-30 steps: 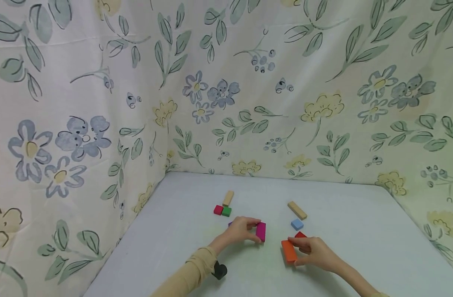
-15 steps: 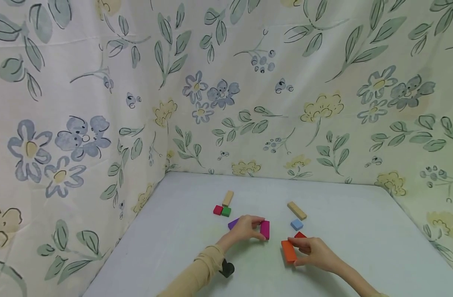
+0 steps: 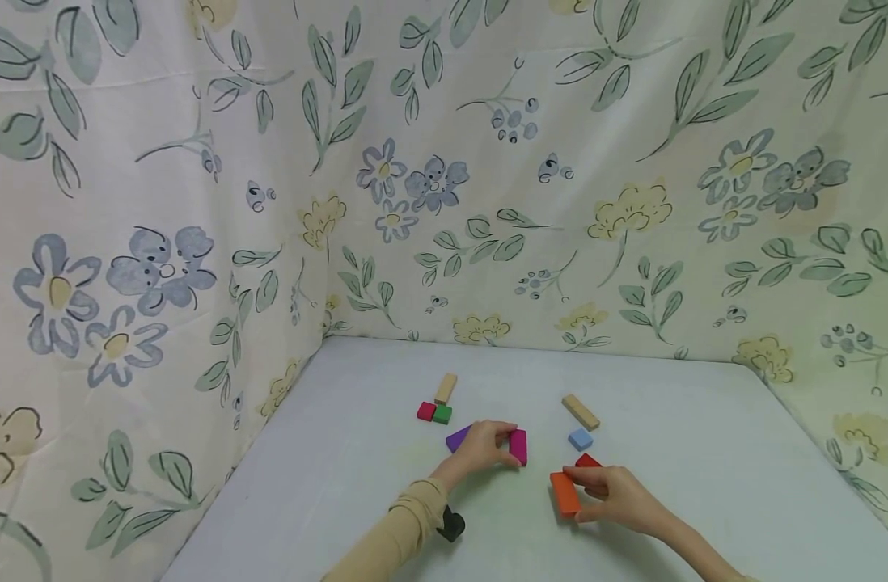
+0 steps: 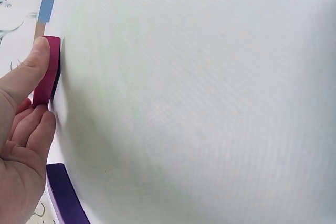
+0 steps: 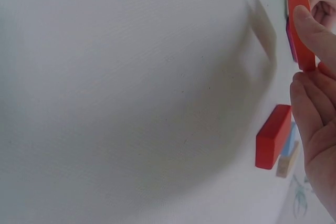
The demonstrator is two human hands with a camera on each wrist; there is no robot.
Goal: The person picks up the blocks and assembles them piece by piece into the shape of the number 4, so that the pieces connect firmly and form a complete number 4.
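My left hand [image 3: 482, 449] pinches a magenta block [image 3: 518, 448] between thumb and fingers, near the middle of the table. In the left wrist view the thumb lies on one end of that magenta block [image 4: 48, 72] and the fingertips on the other. A purple block [image 3: 458, 438] lies just behind the left hand, partly covered by it. My right hand [image 3: 622, 499] grips an orange block [image 3: 564, 495] by its two ends. The right wrist view shows a shadow apart from this orange block [image 5: 301, 35]. A red block [image 3: 587, 461] lies just beyond the right fingers, partly hidden.
On the white table [image 3: 342, 469], a natural wood block [image 3: 446, 389], a small red block [image 3: 426, 411] and a green block [image 3: 442, 415] sit back left. Another wood block [image 3: 581, 411] and a blue block [image 3: 581, 439] lie back right. Floral cloth [image 3: 488, 267] hangs behind.
My left hand has shifted slightly right and away from me with the magenta block, exposing more of the purple block. The right hand and orange block have stayed nearly still.
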